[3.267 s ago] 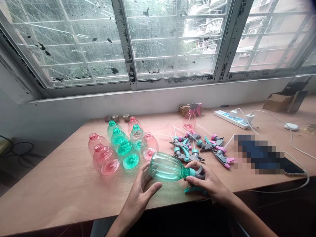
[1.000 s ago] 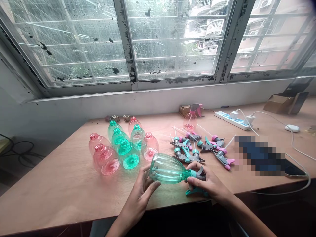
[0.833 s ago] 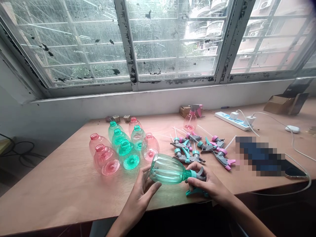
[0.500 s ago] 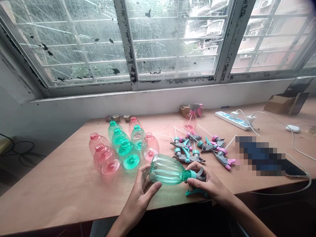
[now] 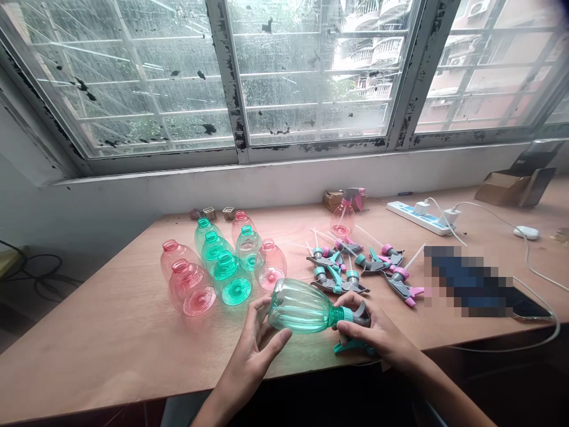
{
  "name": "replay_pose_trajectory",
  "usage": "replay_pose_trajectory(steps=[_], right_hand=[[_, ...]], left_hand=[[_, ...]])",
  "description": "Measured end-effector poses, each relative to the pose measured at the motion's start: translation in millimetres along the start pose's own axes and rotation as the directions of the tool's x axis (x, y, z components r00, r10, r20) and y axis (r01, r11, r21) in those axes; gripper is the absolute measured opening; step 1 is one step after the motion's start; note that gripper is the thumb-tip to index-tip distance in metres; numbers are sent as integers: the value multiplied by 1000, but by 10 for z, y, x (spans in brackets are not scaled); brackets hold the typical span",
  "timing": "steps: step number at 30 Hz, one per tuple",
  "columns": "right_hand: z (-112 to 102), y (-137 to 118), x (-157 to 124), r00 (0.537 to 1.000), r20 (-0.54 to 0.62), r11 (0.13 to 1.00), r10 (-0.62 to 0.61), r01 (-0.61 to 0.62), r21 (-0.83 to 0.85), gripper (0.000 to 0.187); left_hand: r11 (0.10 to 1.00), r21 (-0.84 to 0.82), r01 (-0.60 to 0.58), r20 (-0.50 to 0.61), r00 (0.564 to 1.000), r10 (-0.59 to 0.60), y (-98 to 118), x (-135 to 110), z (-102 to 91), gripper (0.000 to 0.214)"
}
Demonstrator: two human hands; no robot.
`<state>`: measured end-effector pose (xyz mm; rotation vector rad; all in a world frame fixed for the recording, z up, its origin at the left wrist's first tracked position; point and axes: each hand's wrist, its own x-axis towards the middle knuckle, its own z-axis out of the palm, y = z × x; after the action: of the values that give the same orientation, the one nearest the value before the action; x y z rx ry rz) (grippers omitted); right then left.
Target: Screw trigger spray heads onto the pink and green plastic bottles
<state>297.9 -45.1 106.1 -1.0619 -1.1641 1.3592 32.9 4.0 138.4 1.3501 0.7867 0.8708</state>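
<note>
while the right hand (image 5: 376, 332) grips the gray and teal plastic spray head (image 5: 362, 315), the left hand (image 5: 255, 345) curls around the fat bottom end of the see-through green plastic bottle (image 5: 300, 305). the spray head is on the bottle's neck, and the bottle is held on its side over the light brown wooden table (image 5: 120, 350), near its front edge. a wide stretch of plain wood runs from the left hand to the table's left edge. past the left fingers stand four open see-through green bottles (image 5: 230, 279) and four open see-through pink bottles (image 5: 191, 286), bunched up. room is tighter just behind the right hand, where a pile of gray, teal and pink plastic spray heads (image 5: 329, 279) lies. farther right, a dark flat thing (image 5: 528, 303), partly blurred, lies near the front edge.
</note>
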Motion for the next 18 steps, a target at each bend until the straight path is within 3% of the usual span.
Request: replay_pose_trajectory(steps=[18], right_hand=[[-4, 2, -1, 1000, 0, 1000, 0, 0, -2, 40]], left_hand=[[1000, 5, 11, 3, 1000, -11, 12, -11, 5, 46]])
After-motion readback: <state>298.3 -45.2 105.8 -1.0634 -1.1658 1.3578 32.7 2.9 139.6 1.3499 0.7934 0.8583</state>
